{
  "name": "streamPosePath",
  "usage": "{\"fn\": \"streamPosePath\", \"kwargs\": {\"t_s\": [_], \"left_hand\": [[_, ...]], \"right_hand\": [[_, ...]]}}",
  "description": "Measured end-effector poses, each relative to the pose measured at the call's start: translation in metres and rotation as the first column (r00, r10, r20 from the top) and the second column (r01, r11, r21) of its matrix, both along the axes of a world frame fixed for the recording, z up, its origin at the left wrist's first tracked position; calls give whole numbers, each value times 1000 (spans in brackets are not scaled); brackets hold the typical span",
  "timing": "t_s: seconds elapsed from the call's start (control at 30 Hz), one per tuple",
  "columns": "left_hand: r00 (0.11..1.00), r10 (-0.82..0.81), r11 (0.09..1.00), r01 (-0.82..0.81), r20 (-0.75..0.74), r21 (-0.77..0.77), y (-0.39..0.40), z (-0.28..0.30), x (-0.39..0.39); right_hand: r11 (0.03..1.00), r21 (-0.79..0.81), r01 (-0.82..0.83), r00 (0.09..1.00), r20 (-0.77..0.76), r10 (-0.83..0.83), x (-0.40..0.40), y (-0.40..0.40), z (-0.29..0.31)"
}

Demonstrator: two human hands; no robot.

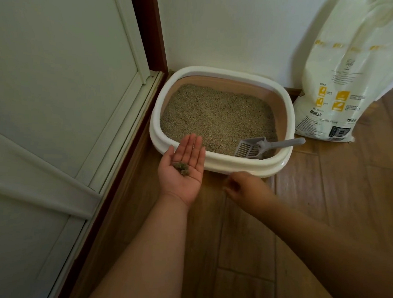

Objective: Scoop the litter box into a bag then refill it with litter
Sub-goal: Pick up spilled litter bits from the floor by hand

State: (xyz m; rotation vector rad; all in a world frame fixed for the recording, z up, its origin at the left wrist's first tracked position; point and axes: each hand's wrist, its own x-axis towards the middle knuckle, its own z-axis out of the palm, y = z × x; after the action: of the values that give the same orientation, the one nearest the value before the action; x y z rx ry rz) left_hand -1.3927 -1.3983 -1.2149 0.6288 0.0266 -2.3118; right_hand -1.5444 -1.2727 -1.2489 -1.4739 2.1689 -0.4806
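Our left hand (181, 169) flat, palm up, small gritty clump (181, 167) resting on it; our right hand (244, 186) blurred over plank floor (304, 204), grip unclear (fingers look curled). Beyond: oval white litter box (220, 161), granular litter (217, 115), slotted grey scoop (259, 146) inside; litter bag (351, 78) top cut off

Someone's home, a hallway corner: herringbone wood floor (327, 206), white folding door (54, 90) at 9 o'clock, cat litter box (220, 161) (scoop (261, 145) inside) at 12.
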Motion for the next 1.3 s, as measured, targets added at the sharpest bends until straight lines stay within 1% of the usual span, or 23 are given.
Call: {"fn": "streamPosePath", "kwargs": {"t_s": [0.03,0.07,0.1,0.17,0.23,0.3,0.4,0.53,0.63,0.73,0.8,0.87,0.97,1.0,1.03,1.1,1.13,1.2,1.23,1.3], "left_hand": [[1000,2,1000,-2,6,-2,0,0,0],[1000,4,1000,-4,8,-4,0,1,0],[1000,8,1000,-8,7,-2,0,1,0],[1000,11,1000,-11,2,0,1,2,-2],[1000,7,1000,-7,0,-3,2,2,-3],[1000,3,1000,-3,3,-4,2,2,-3],[1000,8,1000,-8,-3,-4,0,2,1],[1000,15,1000,-15,-3,-7,-4,2,7],[1000,22,1000,-22,4,-2,-6,4,10],[1000,22,1000,-22,7,-3,-8,4,14],[1000,18,1000,-18,8,-4,-10,4,16],[1000,21,1000,-21,9,-5,-11,3,18],[1000,17,1000,-17,14,-5,-14,2,18],[1000,17,1000,-16,15,-6,-14,2,17],[1000,17,1000,-16,18,-6,-14,2,17],[1000,15,1000,-15,21,-6,-14,1,16],[1000,13,1000,-13,21,-5,-13,1,15],[1000,8,1000,-8,17,-3,-12,2,15],[1000,5,1000,-5,15,-4,-11,2,15],[1000,1,1000,-1,14,-5,-11,3,15]], "right_hand": [[986,164,-10,1000,-15,12,-3,9,-10],[953,302,-18,1000,-17,24,-5,17,-19],[916,401,-25,999,-14,33,-7,26,-26],[860,510,-30,999,-18,46,-7,40,-36],[829,558,-30,998,-31,56,-6,51,-44],[828,560,-1,1000,-17,12,-4,55,-50],[853,519,62,996,23,-87,1,49,-53],[898,436,63,993,65,-101,20,31,-57],[917,384,104,988,67,-140,33,20,-63],[934,340,110,988,64,-140,36,12,-66],[950,301,84,994,46,-103,35,10,-68],[955,298,-6,999,-41,20,34,7,-69],[925,356,-135,969,-146,198,36,3,-71],[909,383,-163,958,-158,238,37,2,-74],[905,390,-171,960,-142,242,38,2,-76],[917,374,-136,983,-64,171,38,3,-77],[927,353,-129,985,-60,160,37,5,-77],[956,280,-92,981,-142,136,31,8,-75],[968,247,-37,982,-173,82,27,10,-74],[965,252,71,982,-190,-22,18,11,-69]]}}
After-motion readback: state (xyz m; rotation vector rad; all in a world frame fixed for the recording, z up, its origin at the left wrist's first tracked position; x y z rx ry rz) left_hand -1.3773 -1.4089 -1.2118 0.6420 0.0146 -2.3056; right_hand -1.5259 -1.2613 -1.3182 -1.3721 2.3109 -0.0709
